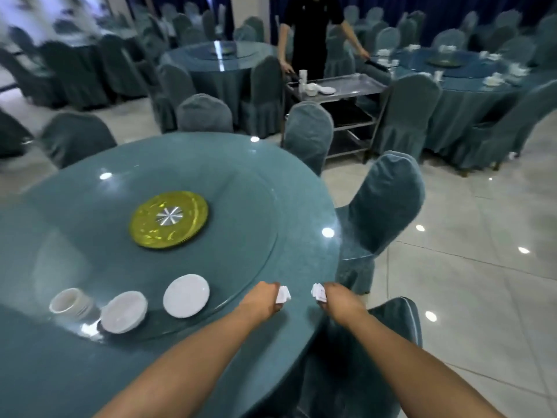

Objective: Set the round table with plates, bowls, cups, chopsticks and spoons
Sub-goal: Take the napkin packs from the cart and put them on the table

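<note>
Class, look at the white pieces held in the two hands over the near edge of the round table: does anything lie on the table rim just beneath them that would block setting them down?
Nothing visible does. The left hand and right hand each grip small white pieces over bare table rim. The plate lies well to the left, on the glass turntable.

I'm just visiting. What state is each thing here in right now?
left hand: gripping small white pieces
right hand: gripping more white pieces
stack of cups: upright on the glass turntable
bowl: resting beside the cups
plate: lying flat, empty
</note>
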Motion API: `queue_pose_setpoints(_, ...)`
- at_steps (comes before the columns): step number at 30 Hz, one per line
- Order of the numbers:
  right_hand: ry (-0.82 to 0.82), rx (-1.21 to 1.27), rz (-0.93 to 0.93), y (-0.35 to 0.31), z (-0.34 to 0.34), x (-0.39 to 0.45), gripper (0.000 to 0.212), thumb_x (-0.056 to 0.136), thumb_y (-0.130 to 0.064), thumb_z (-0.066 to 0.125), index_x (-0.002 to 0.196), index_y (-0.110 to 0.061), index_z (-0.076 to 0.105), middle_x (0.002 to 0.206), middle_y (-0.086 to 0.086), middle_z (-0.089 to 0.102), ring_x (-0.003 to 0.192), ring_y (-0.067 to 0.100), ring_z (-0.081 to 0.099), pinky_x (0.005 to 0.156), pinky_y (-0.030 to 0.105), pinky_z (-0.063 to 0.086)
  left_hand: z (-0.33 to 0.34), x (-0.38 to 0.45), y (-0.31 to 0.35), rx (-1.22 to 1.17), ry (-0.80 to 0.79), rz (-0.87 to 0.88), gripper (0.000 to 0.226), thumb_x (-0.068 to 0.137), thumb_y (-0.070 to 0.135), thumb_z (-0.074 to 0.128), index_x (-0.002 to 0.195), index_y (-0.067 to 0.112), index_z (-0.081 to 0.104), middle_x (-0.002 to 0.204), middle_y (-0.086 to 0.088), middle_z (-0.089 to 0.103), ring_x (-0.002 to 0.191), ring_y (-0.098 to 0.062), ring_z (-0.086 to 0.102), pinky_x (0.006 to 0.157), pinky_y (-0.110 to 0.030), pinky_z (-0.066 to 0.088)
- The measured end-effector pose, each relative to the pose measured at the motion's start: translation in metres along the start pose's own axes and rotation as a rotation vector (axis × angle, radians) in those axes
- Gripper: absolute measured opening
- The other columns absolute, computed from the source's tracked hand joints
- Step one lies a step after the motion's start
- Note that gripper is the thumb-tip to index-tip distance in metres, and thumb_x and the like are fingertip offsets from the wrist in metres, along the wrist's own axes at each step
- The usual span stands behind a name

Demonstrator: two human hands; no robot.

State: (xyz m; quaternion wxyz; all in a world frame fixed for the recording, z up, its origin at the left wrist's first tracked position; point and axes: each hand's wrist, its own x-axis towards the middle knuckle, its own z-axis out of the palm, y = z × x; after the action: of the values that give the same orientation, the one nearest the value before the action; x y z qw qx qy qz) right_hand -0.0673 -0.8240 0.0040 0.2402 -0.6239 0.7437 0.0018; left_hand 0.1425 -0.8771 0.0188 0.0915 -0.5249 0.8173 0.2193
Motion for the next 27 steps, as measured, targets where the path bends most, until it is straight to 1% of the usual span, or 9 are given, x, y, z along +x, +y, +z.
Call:
queue_pose_setpoints(3, -0.028, -0.017, -0.07, -0.035, 0.002, 0.027, 0.032, 0.094, -0.038, 0.054, 0.113, -0.013, 0.056, 0.119, 0.009, 0.061, 0.107, 0.029, 0.061, 0.085, 0.034, 0.048, -0.009, 0.001, -0.037, -0.039, 0.003, -0.059, 0.032, 0.088, 0.029, 0.055, 0.117, 0.015, 0.06, 0.117, -0.015, 0.065, 0.108, -0.036, 0.061, 0.087, -0.039, 0.051)
queue_pose_setpoints(6, -0.06, -0.022, -0.12, -0.071, 0.006, 0.057, 0.03, 0.094, -0.036, 0.054, 0.112, -0.012, 0.056, 0.119, 0.011, 0.06, 0.107, 0.03, 0.06, 0.086, 0.034, 0.047, -0.015, 0.01, -0.078, -0.06, -0.015, -0.121, 0.033, 0.087, 0.03, 0.054, 0.117, 0.02, 0.061, 0.115, -0.014, 0.066, 0.104, -0.035, 0.063, 0.086, -0.04, 0.053)
queue_pose_setpoints(11, -0.124, -0.055, -0.149, -0.118, 0.014, 0.098, 0.031, 0.094, -0.034, 0.055, 0.117, -0.013, 0.056, 0.124, 0.01, 0.058, 0.113, 0.03, 0.058, 0.09, 0.034, 0.047, -0.025, 0.03, -0.135, -0.077, -0.049, -0.172, 0.031, 0.087, 0.032, 0.057, 0.114, 0.018, 0.058, 0.114, -0.013, 0.064, 0.104, -0.036, 0.063, 0.081, -0.038, 0.05)
queue_pose_setpoints(15, -0.144, -0.084, -0.154, -0.153, 0.024, 0.135, 0.032, 0.095, -0.034, 0.053, 0.119, -0.013, 0.055, 0.125, 0.011, 0.057, 0.116, 0.031, 0.056, 0.093, 0.035, 0.046, -0.032, 0.056, -0.181, -0.053, -0.074, -0.15, 0.023, 0.086, 0.028, 0.054, 0.106, 0.018, 0.059, 0.112, -0.01, 0.065, 0.101, -0.033, 0.064, 0.081, -0.039, 0.052)
queue_pose_setpoints(19, -0.199, -0.088, -0.151, -0.183, 0.042, 0.169, 0.034, 0.096, -0.029, 0.052, 0.124, -0.01, 0.054, 0.127, 0.014, 0.054, 0.119, 0.031, 0.054, 0.099, 0.034, 0.044, -0.031, 0.083, -0.217, 0.018, -0.133, -0.09, 0.026, 0.089, 0.018, 0.053, 0.114, 0.014, 0.057, 0.118, -0.012, 0.062, 0.109, -0.034, 0.06, 0.086, -0.041, 0.05)
queue_pose_setpoints(23, -0.229, -0.107, -0.141, -0.201, 0.058, 0.196, 0.03, 0.094, -0.018, 0.053, 0.122, -0.01, 0.055, 0.126, 0.014, 0.055, 0.117, 0.031, 0.054, 0.099, 0.034, 0.044, -0.026, 0.102, -0.241, 0.04, -0.115, -0.037, 0.021, 0.091, 0.021, 0.056, 0.11, 0.014, 0.058, 0.116, -0.011, 0.062, 0.109, -0.033, 0.059, 0.087, -0.041, 0.051)
queue_pose_setpoints(27, -0.234, -0.128, -0.124, -0.211, 0.073, 0.222, 0.03, 0.097, -0.012, 0.048, 0.126, -0.009, 0.052, 0.128, 0.015, 0.053, 0.118, 0.032, 0.055, 0.1, 0.036, 0.044, -0.018, 0.121, -0.256, 0.049, -0.119, -0.023, 0.023, 0.092, 0.02, 0.057, 0.115, 0.016, 0.058, 0.12, -0.009, 0.059, 0.114, -0.03, 0.056, 0.088, -0.041, 0.05)
